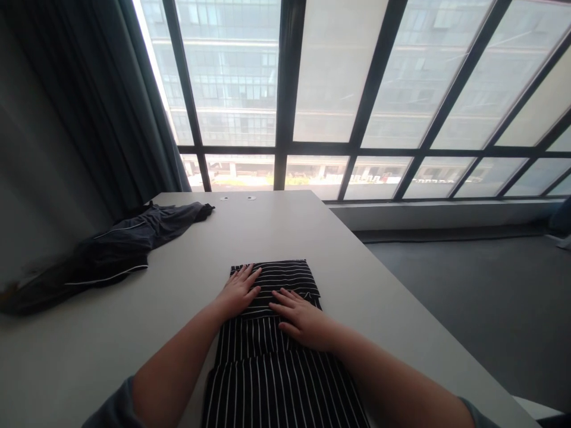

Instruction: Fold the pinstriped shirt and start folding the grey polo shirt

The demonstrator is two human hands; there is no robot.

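A black cloth garment with thin white stripes point(276, 380) lies flat on the table in front of me, its kind not clear. Its far part is folded over, so the stripes run crosswise there and lengthwise nearer to me. My left hand point(239, 291) rests flat on the left side of the folded part, fingers spread. On the right, my right hand point(303, 321) also lies flat over the fold, a little closer to me, with its fingers stretched out. Neither hand grips the cloth. The garment's near end runs out of the bottom of the view.
A dark garment with white piping point(129, 238) lies crumpled along the table's left side. The white table point(276, 226) ends at a slanting right edge, with grey floor point(446, 291) beyond. Large windows point(330, 77) stand behind, and a dark curtain point(102, 101) hangs at the left.
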